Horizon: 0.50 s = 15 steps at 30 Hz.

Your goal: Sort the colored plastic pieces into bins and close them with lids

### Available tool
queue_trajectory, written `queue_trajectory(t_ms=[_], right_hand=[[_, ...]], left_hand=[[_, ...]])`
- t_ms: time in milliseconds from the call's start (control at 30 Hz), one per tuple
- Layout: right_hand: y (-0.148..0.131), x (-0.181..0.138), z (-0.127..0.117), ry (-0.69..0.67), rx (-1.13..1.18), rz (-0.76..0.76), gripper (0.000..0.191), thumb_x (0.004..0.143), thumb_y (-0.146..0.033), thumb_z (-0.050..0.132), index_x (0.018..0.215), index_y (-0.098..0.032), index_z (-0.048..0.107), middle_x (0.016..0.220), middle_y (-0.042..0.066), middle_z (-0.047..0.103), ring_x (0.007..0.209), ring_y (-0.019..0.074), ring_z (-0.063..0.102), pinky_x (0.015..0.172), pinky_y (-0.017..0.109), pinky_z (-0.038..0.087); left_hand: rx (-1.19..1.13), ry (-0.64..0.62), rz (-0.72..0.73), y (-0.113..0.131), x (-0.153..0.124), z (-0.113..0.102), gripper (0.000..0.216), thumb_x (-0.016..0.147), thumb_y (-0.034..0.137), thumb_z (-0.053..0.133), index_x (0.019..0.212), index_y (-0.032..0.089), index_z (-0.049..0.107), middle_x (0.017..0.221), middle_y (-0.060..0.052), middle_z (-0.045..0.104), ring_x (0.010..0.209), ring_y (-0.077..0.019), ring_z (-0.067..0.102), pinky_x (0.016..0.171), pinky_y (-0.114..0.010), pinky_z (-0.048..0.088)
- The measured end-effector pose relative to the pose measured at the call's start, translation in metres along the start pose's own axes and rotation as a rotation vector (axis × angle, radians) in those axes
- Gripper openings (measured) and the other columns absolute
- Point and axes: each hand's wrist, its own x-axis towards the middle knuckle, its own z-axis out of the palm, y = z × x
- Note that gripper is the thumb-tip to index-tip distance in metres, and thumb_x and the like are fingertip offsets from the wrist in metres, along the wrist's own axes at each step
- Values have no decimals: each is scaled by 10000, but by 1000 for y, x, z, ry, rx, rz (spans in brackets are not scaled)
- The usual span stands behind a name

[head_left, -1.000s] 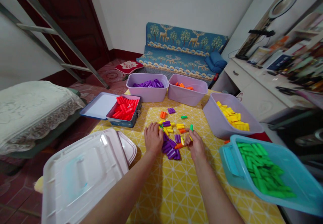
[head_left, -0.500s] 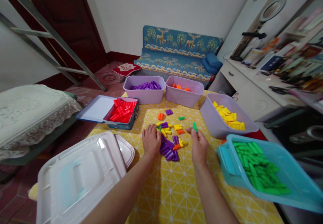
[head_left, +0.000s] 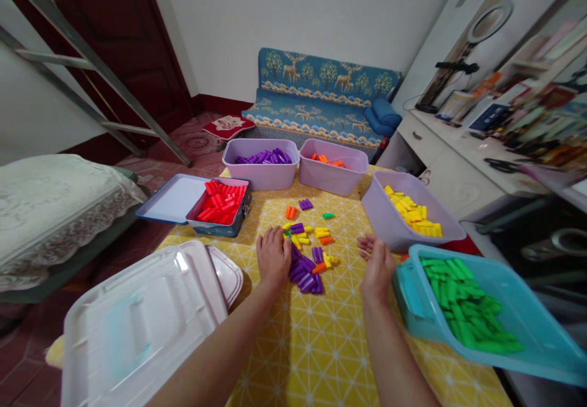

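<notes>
At the centre of the frame, on the yellow-clothed bench point(head_left: 316, 333), lies a loose pile of small coloured pieces point(head_left: 308, 259), purple, yellow and orange mixed; the left hand point(head_left: 274, 259) rests palm down on the pile's left edge, its fingers laid loosely over the pieces; the right hand point(head_left: 378, 263) is just right of the pile, beside the near rim of the teal bin point(head_left: 406, 285), fingers loosely together, and whether it pinches anything cannot be told; the teal bin holds green pieces point(head_left: 463, 309); above it a lilac bin point(head_left: 383, 217) holds yellow pieces point(head_left: 415, 214); a white lid point(head_left: 137, 327) fills the lower left.
</notes>
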Motion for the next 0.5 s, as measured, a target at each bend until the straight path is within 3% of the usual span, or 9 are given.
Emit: queue_trajectory(t_ms=[200,367,500], right_hand=[[55,9,3,-305,-798,-429,400,885,-312,456,1170,-126,667,1315,185,637,1277,283,525,1103,472,372],[52,9,13,-478,-1199,-519,472,990,-369,393,1413,-205,523,1546,99,446,1442,306,341,1137,552,287],[45,3,16,-502,-1319,-583,500,1017,-410,342,1465,-222,459,1585,79,387,1463,296,305,1136,529,288]], left_hand=[[6,0,1,1,0,1,324,975,284,439,1237,208,616,1367,-77,630,1354,-264,484,1168,-507,296],[4,8,-7,2,0,1,319,967,278,450,1229,214,622,1363,-82,633,1356,-267,484,1172,-515,290],[-7,1,-11,1,0,0,320,966,275,452,1233,216,617,1363,-75,634,1359,-265,481,1176,-514,285]])
